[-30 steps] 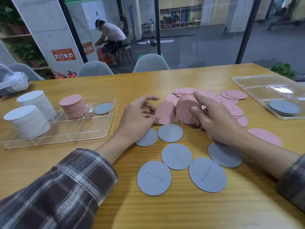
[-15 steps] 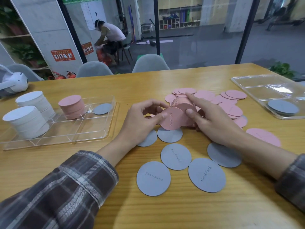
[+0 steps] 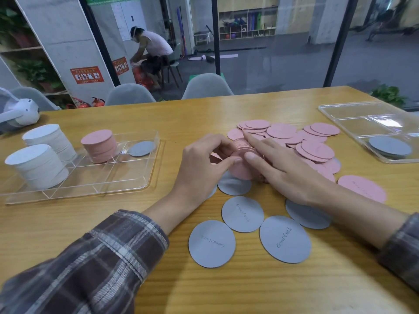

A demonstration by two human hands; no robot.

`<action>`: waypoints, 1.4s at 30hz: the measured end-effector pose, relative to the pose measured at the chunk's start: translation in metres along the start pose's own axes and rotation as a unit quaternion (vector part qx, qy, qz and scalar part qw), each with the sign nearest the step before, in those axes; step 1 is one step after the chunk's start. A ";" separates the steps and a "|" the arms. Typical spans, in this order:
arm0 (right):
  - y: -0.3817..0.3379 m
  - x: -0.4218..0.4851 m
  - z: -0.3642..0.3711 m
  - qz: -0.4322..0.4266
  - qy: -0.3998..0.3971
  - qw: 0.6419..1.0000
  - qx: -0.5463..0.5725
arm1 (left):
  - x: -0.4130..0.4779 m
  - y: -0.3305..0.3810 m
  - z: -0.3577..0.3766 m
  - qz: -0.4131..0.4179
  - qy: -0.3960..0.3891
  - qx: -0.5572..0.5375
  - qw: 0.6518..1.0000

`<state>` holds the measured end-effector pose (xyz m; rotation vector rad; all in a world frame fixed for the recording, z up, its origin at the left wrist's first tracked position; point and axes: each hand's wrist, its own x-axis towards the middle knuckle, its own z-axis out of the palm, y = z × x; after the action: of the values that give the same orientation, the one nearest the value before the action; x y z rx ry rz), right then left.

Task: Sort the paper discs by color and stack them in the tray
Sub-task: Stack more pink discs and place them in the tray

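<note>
Both hands are busy on one thing. The left hand (image 3: 204, 164) has its fingers curled round a bundle of pink round paper discs (image 3: 241, 169) stood on edge on the wooden bench (image 3: 226, 279), with the thumb on the front face. The right hand (image 3: 283, 171) pinches the same bundle from the other side, forefinger laid along its top edges. The bundle sits at the near edge of the loose heap of pink paper discs (image 3: 294, 137). It is well apart from the clear plastic divided tray (image 3: 102, 192) on the left, where a pink stack (image 3: 99, 146) stands in a far compartment, next to one holding a single grey disc (image 3: 141, 148).

From where I stand, the trouble is in the squaring-up. The bundle's edges look uneven, and thin paper held only by its faces can fan out or slip. If either grip eases during the carry, discs would likely spill over the flat grey-blue paper discs (image 3: 242, 214) lying just below and muddle the colours. The nearest of those touches the bundle's foot and could get dragged along unnoticed.

Setting the bundle on the pink stack is the other risk. A clumsy nudge might tip that stack against the thin dividers or toward the two white paper stacks (image 3: 36, 166) at the tray's left end.
</note>
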<state>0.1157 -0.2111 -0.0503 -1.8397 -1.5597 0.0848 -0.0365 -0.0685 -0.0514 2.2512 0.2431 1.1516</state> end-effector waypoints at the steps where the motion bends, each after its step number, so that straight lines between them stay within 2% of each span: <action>1: 0.000 0.000 0.000 -0.005 0.000 1.000 -0.015 | 0.000 0.000 0.000 0.005 0.004 0.006 1.000; 7: 0.002 0.001 0.001 -0.007 -0.008 0.999 -0.035 | 0.002 0.001 0.000 0.013 0.011 0.020 1.000; 10: 0.005 0.002 -0.002 0.005 0.009 0.999 -0.038 | 0.004 -0.010 -0.005 -0.023 -0.009 0.045 0.999; 16: 0.005 0.000 -0.002 0.015 0.006 0.998 -0.059 | 0.001 -0.035 -0.008 -0.108 -0.168 0.184 0.963; 18: 0.005 -0.001 -0.002 0.013 0.007 0.998 -0.062 | 0.001 -0.034 -0.009 -0.117 -0.185 0.197 0.956; 27: 0.014 0.001 -0.005 0.051 0.051 0.997 -0.040 | 0.007 -0.027 -0.021 -0.174 -0.097 0.023 0.980; 31: 0.017 0.003 -0.005 0.068 0.065 0.995 -0.034 | 0.008 -0.022 -0.020 -0.205 -0.062 -0.067 0.975; 35: 0.020 0.005 -0.003 0.071 0.068 0.995 -0.014 | 0.008 -0.018 -0.022 -0.211 -0.058 -0.137 0.966; 42: 0.015 0.003 -0.003 0.043 0.056 0.997 0.018 | 0.005 -0.014 -0.015 -0.170 -0.072 -0.142 0.972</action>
<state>0.1303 -0.2099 -0.0546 -1.8512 -1.3950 0.0481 -0.0444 -0.0491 -0.0495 1.9358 0.3656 0.7847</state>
